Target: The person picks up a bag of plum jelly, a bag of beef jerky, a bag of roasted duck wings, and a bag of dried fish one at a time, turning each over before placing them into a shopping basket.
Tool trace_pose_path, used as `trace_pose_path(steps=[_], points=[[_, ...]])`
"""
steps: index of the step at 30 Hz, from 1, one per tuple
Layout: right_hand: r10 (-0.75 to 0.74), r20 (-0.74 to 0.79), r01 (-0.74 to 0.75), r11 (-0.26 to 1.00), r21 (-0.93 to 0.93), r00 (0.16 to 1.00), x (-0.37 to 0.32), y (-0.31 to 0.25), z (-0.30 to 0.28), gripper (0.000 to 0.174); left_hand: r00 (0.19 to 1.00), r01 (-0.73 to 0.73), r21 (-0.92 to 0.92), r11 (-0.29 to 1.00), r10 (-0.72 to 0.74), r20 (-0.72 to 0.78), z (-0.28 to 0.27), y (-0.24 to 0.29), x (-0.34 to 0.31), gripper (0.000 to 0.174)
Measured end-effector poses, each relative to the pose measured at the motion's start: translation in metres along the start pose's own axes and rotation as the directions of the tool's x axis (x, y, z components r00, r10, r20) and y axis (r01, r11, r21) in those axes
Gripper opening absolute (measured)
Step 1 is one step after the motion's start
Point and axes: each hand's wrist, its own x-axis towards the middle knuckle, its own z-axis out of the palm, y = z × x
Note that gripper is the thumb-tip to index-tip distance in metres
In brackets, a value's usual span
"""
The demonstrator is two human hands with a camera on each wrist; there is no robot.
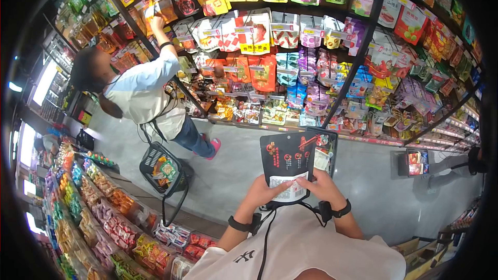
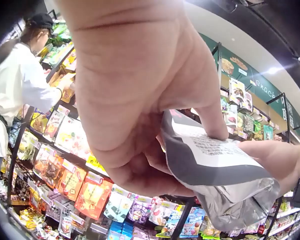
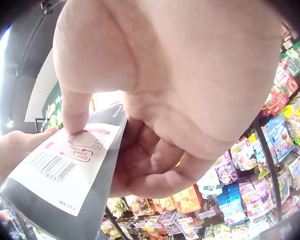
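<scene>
A dark grey snack pouch (image 1: 288,156) with red and white print is held up in front of the wearer's chest. Its white label with a barcode (image 3: 55,169) faces the wearer, and the silvery bottom fold (image 2: 240,200) shows in the left wrist view. My left hand (image 1: 261,191) grips the pouch's left edge, thumb on the label and fingers curled behind. On the opposite edge my right hand (image 1: 322,186) grips it the same way, its thumb (image 3: 76,112) pressing the label. Partly hidden behind the pouch is a dark shopping basket (image 1: 332,148) with a packet inside.
Racks of hanging snack bags (image 1: 254,31) stand ahead. At left, another person (image 1: 150,88) reaches to the rack, a basket (image 1: 162,168) beside them. Bins of wrapped sweets (image 1: 116,223) line the lower left. Another basket (image 1: 402,163) is at right on the grey floor (image 1: 233,150).
</scene>
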Motion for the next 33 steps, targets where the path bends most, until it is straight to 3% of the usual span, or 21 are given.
trace_pose_path(steps=[4, 10, 14, 18, 24, 25, 26, 28, 33], points=[[-0.050, -0.001, 0.050, 0.998, 0.028, 0.999, -0.025, 0.006, -0.035, 0.030, 0.998, -0.056, -0.019, 0.998, 0.055, -0.019, 0.046, -0.002, 0.002, 0.040], [-0.008, -0.051, 0.007, 1.000, -0.029, 0.999, -0.091, 0.029, -0.117, 0.031, 0.997, 0.010, -0.015, 1.000, -0.009, 0.073, 0.147, -0.007, 0.011, 0.043], [0.031, -0.091, -0.019, 0.991, 0.130, 0.995, -0.134, 0.067, -0.165, 0.031, 0.997, 0.010, 0.014, 1.000, -0.011, 0.077, 0.217, -0.014, 0.011, 0.045], [0.049, -0.128, -0.034, 0.992, 0.117, 0.991, -0.173, 0.076, -0.199, 0.029, 0.989, 0.015, 0.083, 0.996, -0.028, 0.148, 0.265, -0.001, 0.010, 0.046], [0.068, -0.193, -0.021, 0.971, 0.239, 0.979, -0.203, 0.114, -0.234, 0.026, 0.982, -0.043, 0.291, 0.956, -0.013, 0.187, 0.311, 0.023, 0.015, 0.045], [0.056, -0.224, 0.006, 0.963, 0.268, 0.973, -0.206, 0.112, -0.235, 0.025, 0.986, -0.057, 0.301, 0.952, 0.006, 0.168, 0.309, 0.022, 0.013, 0.047], [0.059, -0.137, -0.024, 0.969, 0.245, 0.989, -0.202, 0.116, -0.235, 0.023, 0.985, -0.076, 0.307, 0.949, 0.024, 0.171, 0.310, 0.021, 0.013, 0.048], [0.071, -0.170, -0.009, 0.941, 0.339, 0.983, -0.217, 0.099, -0.246, 0.023, 0.961, -0.159, 0.333, 0.930, 0.069, 0.267, 0.328, 0.020, 0.025, 0.047], [0.083, -0.238, 0.012, 0.929, 0.371, 0.968, -0.212, 0.109, -0.259, 0.025, 0.948, -0.115, 0.261, 0.959, 0.028, 0.316, 0.339, 0.021, 0.041, 0.042]])
